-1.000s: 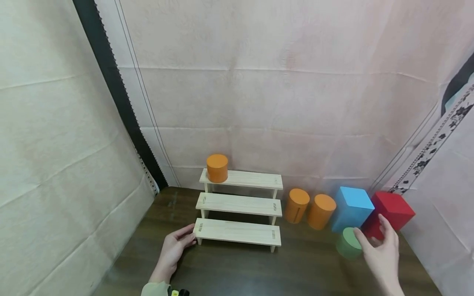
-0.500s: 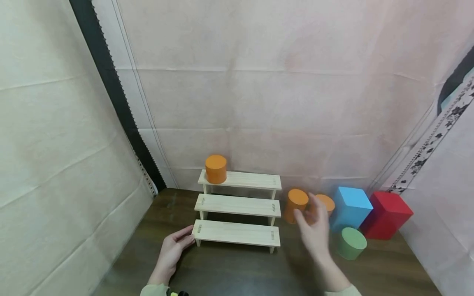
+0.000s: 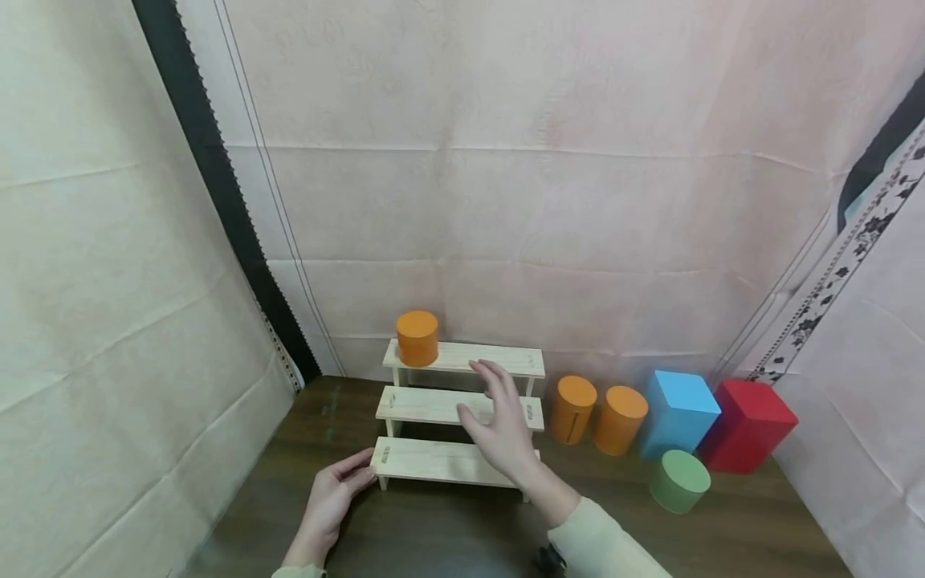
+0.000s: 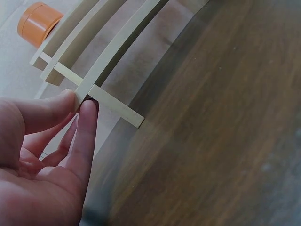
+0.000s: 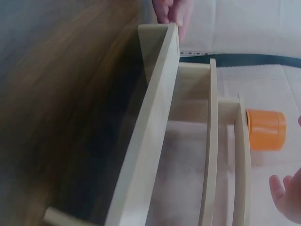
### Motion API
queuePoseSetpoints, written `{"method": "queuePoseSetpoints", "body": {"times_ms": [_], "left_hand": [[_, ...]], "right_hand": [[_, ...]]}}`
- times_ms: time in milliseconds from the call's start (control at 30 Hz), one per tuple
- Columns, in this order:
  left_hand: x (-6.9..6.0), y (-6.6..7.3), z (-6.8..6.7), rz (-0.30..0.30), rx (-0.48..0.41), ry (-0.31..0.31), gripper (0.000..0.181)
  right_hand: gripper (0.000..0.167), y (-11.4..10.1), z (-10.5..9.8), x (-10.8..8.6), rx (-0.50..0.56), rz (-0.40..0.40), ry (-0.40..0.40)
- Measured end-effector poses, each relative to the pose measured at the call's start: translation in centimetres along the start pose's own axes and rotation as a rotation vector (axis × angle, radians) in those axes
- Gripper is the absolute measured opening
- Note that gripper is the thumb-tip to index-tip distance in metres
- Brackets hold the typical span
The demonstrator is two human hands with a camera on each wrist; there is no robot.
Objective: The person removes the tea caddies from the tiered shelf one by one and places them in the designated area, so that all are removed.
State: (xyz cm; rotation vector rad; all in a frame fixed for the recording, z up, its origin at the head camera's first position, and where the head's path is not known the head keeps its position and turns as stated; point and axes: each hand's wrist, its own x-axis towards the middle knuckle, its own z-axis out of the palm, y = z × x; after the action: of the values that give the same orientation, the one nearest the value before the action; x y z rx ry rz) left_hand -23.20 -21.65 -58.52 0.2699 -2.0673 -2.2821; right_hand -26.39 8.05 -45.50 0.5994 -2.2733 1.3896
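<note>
A pale wooden three-step stand is on the dark table. My left hand pinches the left end of its lowest board, the thumb on one face and a finger on the other in the left wrist view. On the top step, at the left end, an orange cylinder stands upright. My right hand hovers in front of the middle and lowest steps, fingers apart, holding nothing, and hides part of their right side. In the right wrist view only its fingertips show, below the orange cylinder.
Right of the stand are two more orange cylinders, a blue block and a red block. A green cylinder stands in front of the blue block. Pale cloth walls enclose the back and sides.
My right hand has left the green cylinder, passed the orange cylinders and moved left to the stand, carrying nothing. My left hand has stayed at the stand's lowest board.
</note>
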Motion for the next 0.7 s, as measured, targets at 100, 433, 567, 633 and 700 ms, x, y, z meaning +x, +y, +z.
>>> {"method": "queuePoseSetpoints", "body": {"times_ms": [100,433,567,633,700], "left_hand": [[0.0,0.0,0.1,0.001,0.001,0.001,0.042],[0.0,0.2,0.2,0.008,-0.001,-0.004,0.043],[0.0,0.3,0.2,0.008,-0.003,0.002,0.043],[0.0,0.3,0.1,0.005,-0.001,0.006,0.043],[-0.1,0.2,0.1,0.0,-0.002,0.008,0.043]], "right_hand": [[0.07,-0.4,1.6,1.1,0.025,0.025,-0.019],[0.08,-0.5,4.8,5.2,0.028,0.026,0.024],[0.087,-0.5,5.6,6.9,0.036,0.038,0.038],[0.092,-0.5,5.9,7.6,0.045,0.056,0.035],[0.097,-0.5,6.2,8.2,0.055,0.08,0.022]]}}
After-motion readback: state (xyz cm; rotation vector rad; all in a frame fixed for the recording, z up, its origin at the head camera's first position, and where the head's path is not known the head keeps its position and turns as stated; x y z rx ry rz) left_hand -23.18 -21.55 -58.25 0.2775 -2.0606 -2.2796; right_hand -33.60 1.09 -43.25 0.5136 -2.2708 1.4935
